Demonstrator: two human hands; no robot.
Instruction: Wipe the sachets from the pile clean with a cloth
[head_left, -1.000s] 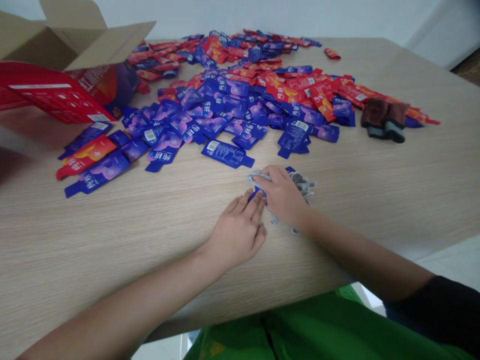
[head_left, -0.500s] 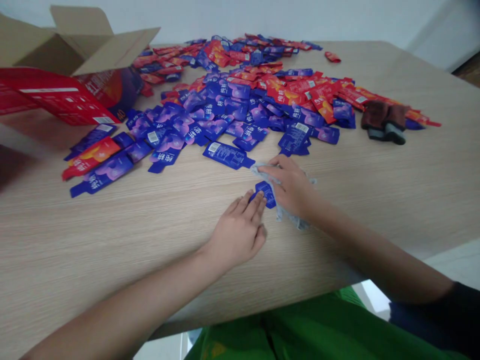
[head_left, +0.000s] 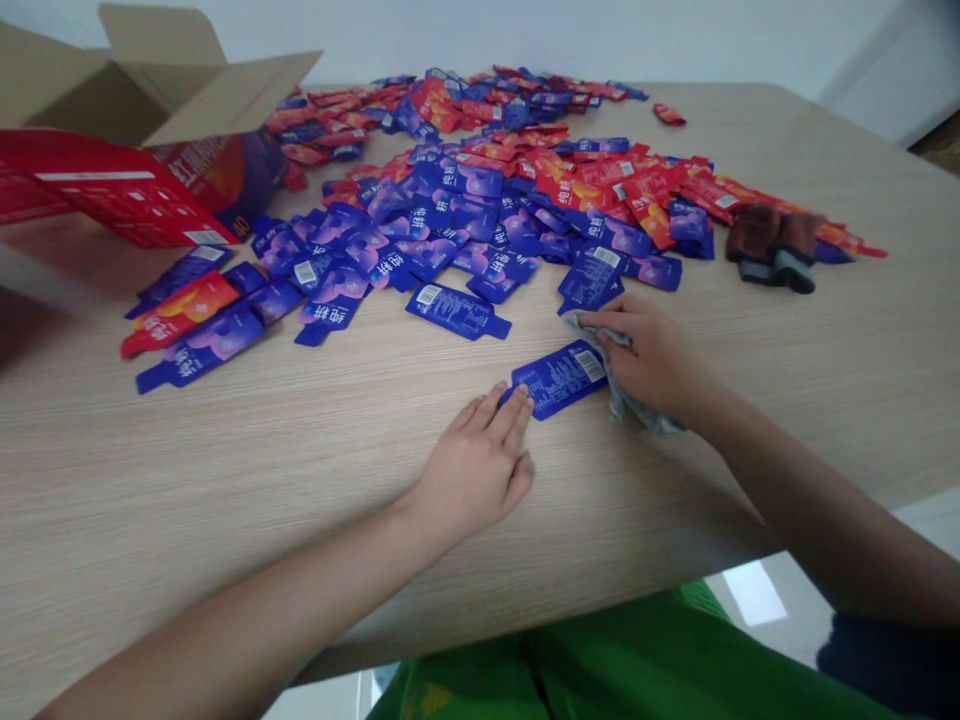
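At 3 o'clock from the middle of the head view, blue packet (head_left: 561,380): lying flat on the table (head_left: 300,480), printed text upward, its narrow end toward 8 o'clock and its barcode end toward 2.
Left hand (head_left: 474,462): toward 6 o'clock, palm down and spread low, the fingertips pressing on the packet's narrow end; the fingers lie close together, the thumb apart, and nothing is gripped.
Right hand (head_left: 654,362): at 3 o'clock, clamped on a grey cloth (head_left: 637,410), which is bunched under the fingers and trails toward 4 o'clock.
Grey cloth: meets the barcode end of the packet; whether the fingers themselves touch the packet cannot be told.
Loose packet (head_left: 457,311): another blue one, barcode showing, near the middle at 11 o'clock.
Packet heap (head_left: 472,180): blue and red, many overlapping, fanned from 10 o'clock through 12 to between 2 and 3.
Far heap (head_left: 450,105): more red and blue packets, behind the first, at 12 o'clock.
Red packet (head_left: 184,308): at 9 o'clock, between blue ones.
Carton (head_left: 112,185): red outside, flaps open, toward 10 o'clock.
Brown and grey bundle (head_left: 774,246): between 2 and 3 o'clock, beside the heap's right end.
Dark sleeve (head_left: 889,660): at 4 o'clock, on the right arm.
Green clothing (head_left: 600,660): 5 to 6 o'clock, below the table edge.
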